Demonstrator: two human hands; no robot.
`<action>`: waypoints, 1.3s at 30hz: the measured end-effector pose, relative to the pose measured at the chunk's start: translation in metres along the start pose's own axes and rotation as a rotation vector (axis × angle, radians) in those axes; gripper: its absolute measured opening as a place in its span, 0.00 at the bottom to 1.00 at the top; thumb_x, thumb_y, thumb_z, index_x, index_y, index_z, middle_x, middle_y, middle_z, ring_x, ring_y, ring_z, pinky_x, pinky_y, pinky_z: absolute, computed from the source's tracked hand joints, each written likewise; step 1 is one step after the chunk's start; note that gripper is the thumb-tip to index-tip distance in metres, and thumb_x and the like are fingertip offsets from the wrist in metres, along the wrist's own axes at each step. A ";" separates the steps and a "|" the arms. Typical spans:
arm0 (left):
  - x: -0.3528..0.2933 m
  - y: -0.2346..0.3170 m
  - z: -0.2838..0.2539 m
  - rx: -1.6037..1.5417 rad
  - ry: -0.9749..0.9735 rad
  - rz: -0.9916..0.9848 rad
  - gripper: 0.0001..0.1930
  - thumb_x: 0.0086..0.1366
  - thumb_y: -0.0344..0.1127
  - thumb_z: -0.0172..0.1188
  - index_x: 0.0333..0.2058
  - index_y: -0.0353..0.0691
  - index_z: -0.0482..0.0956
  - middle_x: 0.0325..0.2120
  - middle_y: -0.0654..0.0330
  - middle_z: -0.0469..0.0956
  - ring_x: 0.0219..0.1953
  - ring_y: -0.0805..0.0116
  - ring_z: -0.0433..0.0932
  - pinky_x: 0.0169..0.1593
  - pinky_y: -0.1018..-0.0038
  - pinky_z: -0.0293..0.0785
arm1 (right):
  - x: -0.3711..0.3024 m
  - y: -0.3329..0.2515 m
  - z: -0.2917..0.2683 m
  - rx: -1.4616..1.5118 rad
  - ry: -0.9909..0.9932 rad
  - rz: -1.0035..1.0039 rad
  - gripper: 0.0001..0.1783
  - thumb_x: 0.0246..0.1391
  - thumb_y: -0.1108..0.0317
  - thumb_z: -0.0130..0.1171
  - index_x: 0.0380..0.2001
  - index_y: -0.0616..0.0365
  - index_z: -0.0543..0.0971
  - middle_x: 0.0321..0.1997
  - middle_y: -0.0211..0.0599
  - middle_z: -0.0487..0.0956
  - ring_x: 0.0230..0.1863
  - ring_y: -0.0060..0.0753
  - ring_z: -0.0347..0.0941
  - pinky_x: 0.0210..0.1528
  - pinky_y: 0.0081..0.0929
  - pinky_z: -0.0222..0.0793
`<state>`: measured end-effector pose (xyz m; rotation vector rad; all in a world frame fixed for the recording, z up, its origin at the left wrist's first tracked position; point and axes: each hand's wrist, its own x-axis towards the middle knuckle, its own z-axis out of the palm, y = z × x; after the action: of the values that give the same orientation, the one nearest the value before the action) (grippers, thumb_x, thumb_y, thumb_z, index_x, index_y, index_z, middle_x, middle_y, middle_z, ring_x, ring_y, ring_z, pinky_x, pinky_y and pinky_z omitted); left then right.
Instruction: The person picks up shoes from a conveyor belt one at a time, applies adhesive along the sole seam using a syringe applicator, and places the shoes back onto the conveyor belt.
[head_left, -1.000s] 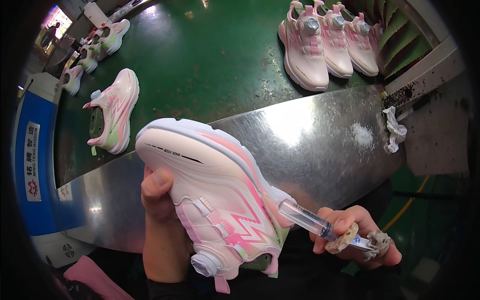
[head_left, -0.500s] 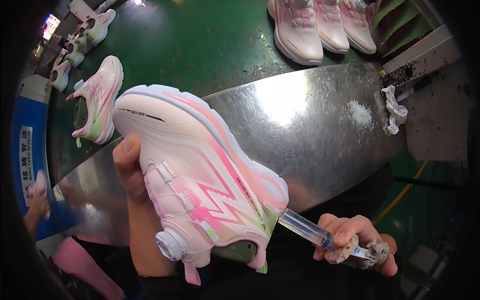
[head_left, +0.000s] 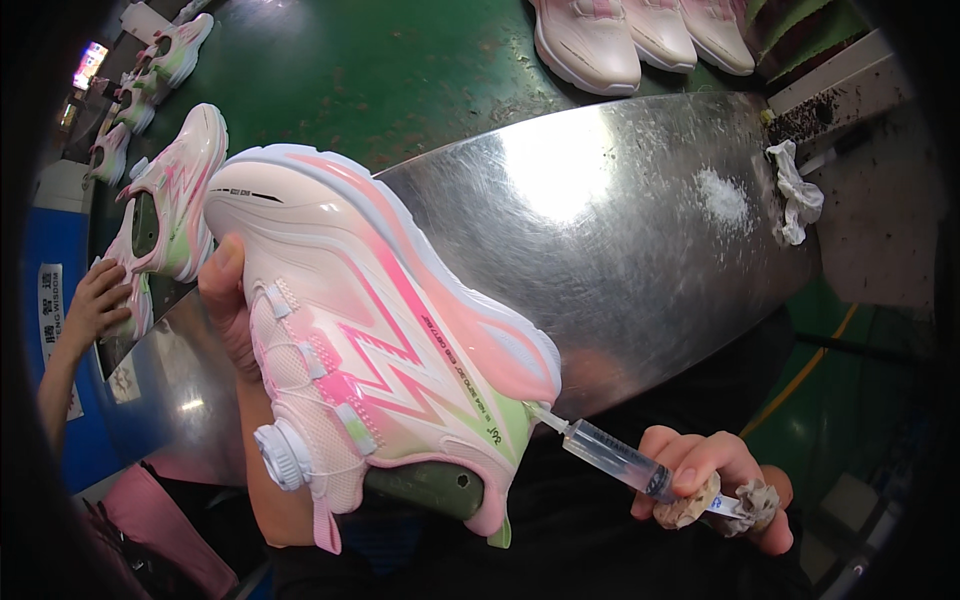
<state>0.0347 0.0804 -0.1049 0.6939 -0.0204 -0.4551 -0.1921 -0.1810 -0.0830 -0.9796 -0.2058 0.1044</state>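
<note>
A pink and white sneaker (head_left: 350, 290) with pale green at the heel is held up on its side, sole edge facing up and right. My left hand (head_left: 228, 300) grips it from behind near the toe; most of its fingers are hidden by the shoe. A dark green insert fills the shoe's opening. In my right hand (head_left: 715, 485) is a clear syringe (head_left: 615, 457), fingers wrapped round its rear end, where lumpy beige and grey wads cling. Its narrow tip meets the heel, by the seam between upper and sole.
Below the sneaker lies a shiny metal plate (head_left: 440, 210) on a green table (head_left: 330, 90). Several more sneakers (head_left: 585, 50) stand far right and along the left. Another person's hand (head_left: 97, 305) touches a shoe at left. A crumpled white cloth (head_left: 797, 195) lies at right.
The held sneaker has shifted left and tilted a little, showing more of the syringe tip. The other person's hand has moved up with a shoe onto the table at left.
</note>
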 end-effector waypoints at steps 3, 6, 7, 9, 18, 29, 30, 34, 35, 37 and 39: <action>0.005 0.000 0.004 -0.014 -0.008 -0.059 0.20 0.62 0.47 0.53 0.47 0.39 0.72 0.41 0.55 0.78 0.38 0.62 0.79 0.43 0.64 0.78 | 0.001 -0.002 0.000 -0.006 0.012 -0.002 0.43 0.47 0.31 0.54 0.50 0.61 0.67 0.41 0.50 0.76 0.44 0.39 0.68 0.45 0.31 0.62; -0.002 0.013 -0.003 0.070 -0.067 -0.091 0.19 0.62 0.47 0.52 0.46 0.40 0.73 0.41 0.56 0.78 0.39 0.62 0.78 0.44 0.64 0.77 | -0.003 0.002 -0.002 0.016 -0.016 -0.012 0.43 0.47 0.31 0.54 0.50 0.61 0.67 0.42 0.49 0.76 0.44 0.38 0.68 0.45 0.30 0.62; -0.001 0.009 -0.003 0.066 -0.069 -0.097 0.19 0.62 0.47 0.52 0.46 0.40 0.73 0.41 0.56 0.78 0.39 0.62 0.78 0.44 0.64 0.77 | -0.004 0.003 -0.001 0.012 -0.013 -0.013 0.43 0.47 0.31 0.54 0.50 0.61 0.67 0.42 0.49 0.76 0.44 0.38 0.68 0.44 0.30 0.62; -0.001 0.001 0.001 0.060 0.041 -0.011 0.18 0.62 0.48 0.53 0.44 0.41 0.74 0.40 0.57 0.78 0.40 0.62 0.78 0.46 0.63 0.76 | -0.005 0.004 -0.002 0.002 -0.010 -0.012 0.43 0.47 0.31 0.55 0.50 0.61 0.67 0.42 0.48 0.76 0.44 0.38 0.68 0.44 0.30 0.62; -0.001 0.005 0.009 0.088 0.120 -0.074 0.21 0.61 0.49 0.53 0.45 0.39 0.72 0.41 0.54 0.77 0.43 0.60 0.77 0.48 0.61 0.74 | -0.007 0.013 -0.008 0.039 0.000 -0.034 0.44 0.45 0.30 0.56 0.49 0.62 0.68 0.43 0.44 0.76 0.44 0.38 0.68 0.45 0.30 0.61; -0.050 0.029 -0.020 0.476 0.011 -0.180 0.28 0.59 0.51 0.54 0.50 0.35 0.69 0.47 0.50 0.74 0.48 0.55 0.75 0.53 0.57 0.69 | -0.010 0.030 -0.019 0.106 -0.013 -0.044 0.50 0.41 0.32 0.62 0.54 0.66 0.66 0.45 0.45 0.73 0.48 0.35 0.65 0.48 0.26 0.62; -0.070 0.041 -0.035 0.857 -0.092 -0.051 0.28 0.57 0.50 0.57 0.50 0.35 0.69 0.47 0.49 0.74 0.49 0.54 0.74 0.55 0.57 0.67 | -0.008 0.030 -0.021 0.117 -0.020 -0.072 0.51 0.39 0.33 0.64 0.54 0.67 0.66 0.45 0.44 0.72 0.47 0.33 0.65 0.48 0.25 0.63; -0.097 0.062 -0.050 1.898 -0.447 0.410 0.29 0.51 0.44 0.65 0.47 0.33 0.69 0.44 0.54 0.73 0.48 0.54 0.73 0.55 0.60 0.67 | 0.000 0.043 -0.010 0.110 0.032 -0.102 0.53 0.37 0.34 0.66 0.55 0.67 0.67 0.45 0.41 0.74 0.44 0.31 0.65 0.47 0.23 0.60; -0.096 0.056 -0.043 2.033 -0.490 0.527 0.28 0.50 0.43 0.66 0.45 0.32 0.68 0.42 0.58 0.74 0.46 0.55 0.73 0.53 0.62 0.69 | 0.001 0.044 -0.010 0.113 0.037 -0.104 0.53 0.37 0.34 0.66 0.55 0.67 0.67 0.45 0.41 0.74 0.44 0.31 0.65 0.47 0.23 0.60; -0.112 0.052 -0.043 1.802 -0.242 0.341 0.27 0.50 0.39 0.66 0.47 0.35 0.68 0.46 0.57 0.70 0.50 0.57 0.70 0.55 0.63 0.67 | 0.006 0.046 -0.013 0.005 -0.012 -0.126 0.53 0.36 0.33 0.65 0.55 0.67 0.67 0.46 0.40 0.75 0.43 0.29 0.65 0.45 0.23 0.56; -0.130 0.044 -0.033 1.313 0.086 0.055 0.27 0.49 0.34 0.64 0.49 0.37 0.67 0.49 0.56 0.68 0.51 0.59 0.69 0.56 0.65 0.67 | 0.007 0.045 -0.010 -0.019 0.016 -0.132 0.53 0.36 0.32 0.64 0.54 0.66 0.68 0.46 0.39 0.75 0.42 0.29 0.65 0.43 0.23 0.54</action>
<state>-0.0600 0.1840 -0.0861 1.9945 -0.2741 -0.3154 -0.1831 -0.1631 -0.1246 -0.9827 -0.2565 -0.0257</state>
